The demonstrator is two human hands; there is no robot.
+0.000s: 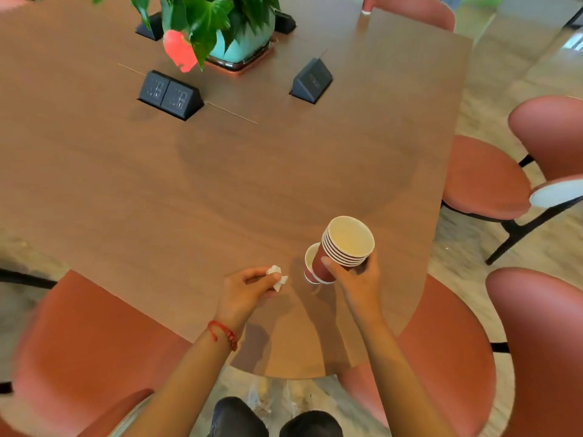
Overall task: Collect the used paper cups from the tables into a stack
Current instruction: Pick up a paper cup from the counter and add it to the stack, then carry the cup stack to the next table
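My right hand (358, 279) grips a stack of several red paper cups (345, 244) with white rims, tilted so the cream inside faces up. A single red paper cup (310, 263) sits just left of the stack, partly behind it; whether it rests on the table or touches the stack I cannot tell. My left hand (252, 287) pinches a small crumpled white tissue (277, 275) just above the brown wooden table (189, 190). Another red cup (367, 4) stands at the table's far right end.
A potted plant (243, 39) with a red flower stands at the far middle, with black socket boxes (170, 94) (312, 80) around it. Pink upholstered chairs (485, 178) (82, 351) ring the table. Pale stone floor lies to the right.
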